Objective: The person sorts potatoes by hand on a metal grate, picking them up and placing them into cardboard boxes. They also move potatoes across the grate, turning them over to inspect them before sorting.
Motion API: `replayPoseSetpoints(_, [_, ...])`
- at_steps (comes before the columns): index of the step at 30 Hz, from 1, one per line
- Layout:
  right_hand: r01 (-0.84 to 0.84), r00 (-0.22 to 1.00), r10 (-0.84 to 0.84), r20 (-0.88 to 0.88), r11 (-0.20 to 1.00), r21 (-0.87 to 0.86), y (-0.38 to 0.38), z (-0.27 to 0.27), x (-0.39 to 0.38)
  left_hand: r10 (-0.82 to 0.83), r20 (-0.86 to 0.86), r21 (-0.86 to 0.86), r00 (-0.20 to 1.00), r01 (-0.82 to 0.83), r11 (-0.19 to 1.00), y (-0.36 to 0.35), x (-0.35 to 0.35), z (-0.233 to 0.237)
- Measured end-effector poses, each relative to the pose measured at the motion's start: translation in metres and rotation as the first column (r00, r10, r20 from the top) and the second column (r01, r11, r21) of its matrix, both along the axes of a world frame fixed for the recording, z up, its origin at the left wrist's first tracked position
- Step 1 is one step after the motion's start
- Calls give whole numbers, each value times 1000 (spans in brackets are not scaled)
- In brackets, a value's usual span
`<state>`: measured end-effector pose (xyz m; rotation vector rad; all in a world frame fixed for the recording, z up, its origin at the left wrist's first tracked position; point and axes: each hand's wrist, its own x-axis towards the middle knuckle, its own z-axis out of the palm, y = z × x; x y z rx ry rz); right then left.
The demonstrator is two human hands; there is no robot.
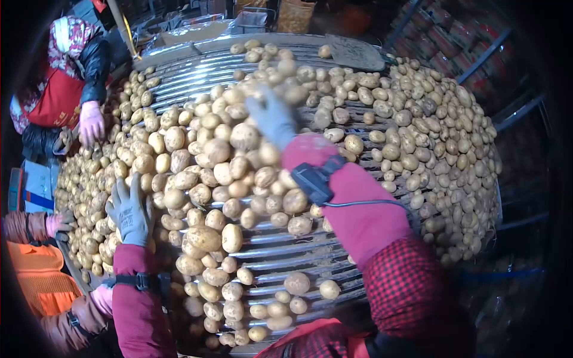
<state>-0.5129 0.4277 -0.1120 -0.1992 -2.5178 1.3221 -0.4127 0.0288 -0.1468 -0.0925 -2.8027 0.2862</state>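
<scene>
Heaps of potatoes (245,137) lie across a grate of metal bars (286,250). My left hand (129,212), in a grey glove, rests against the potatoes on the left with its fingers stretched out and holding nothing. Over the upper middle of the heap is my right hand (271,116), also gloved in grey. Motion smears its fingers, so I cannot make out whether they hold a potato. A few potatoes near it are blurred too. On the right wrist sits a black strapped device (313,182) with a cable along the pink sleeve.
Across the left side, a co-worker's pink-gloved hand (91,123) touches the potatoes. Another person's hand (58,224) is at the left edge, beside an orange vest (42,277). A flat scoop-like metal plate (356,53) lies at the far rim. Stacked sacks (441,36) stand behind.
</scene>
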Motion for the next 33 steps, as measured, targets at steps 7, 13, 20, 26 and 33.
replayPoseSetpoints(7, [-53, 969, 74, -234, 994, 95, -132, -13, -19, 45, 37, -49, 998, -43, 998, -1, -1, -2])
replayPoseSetpoints(13, [-605, 770, 587, -250, 796, 2, -138, 7, 57, 102, 79, -12, 992, -102, 995, -2, -7, -5])
replayPoseSetpoints(20, [-94, 992, 19, 125, 772, 629, 113, 36, 96, 139, 45, -68, 989, -136, 988, -2, -12, -11])
replayPoseSetpoints(26, [-117, 939, -124, 322, 764, 635, 124, 19, 148, 186, 119, -62, 975, -179, 982, 0, -12, -8])
replayPoseSetpoints(33, [-181, 974, 52, 222, 769, 613, 118, 33, 228, -30, -283, 352, 959, 133, 926, 15, 22, -9])
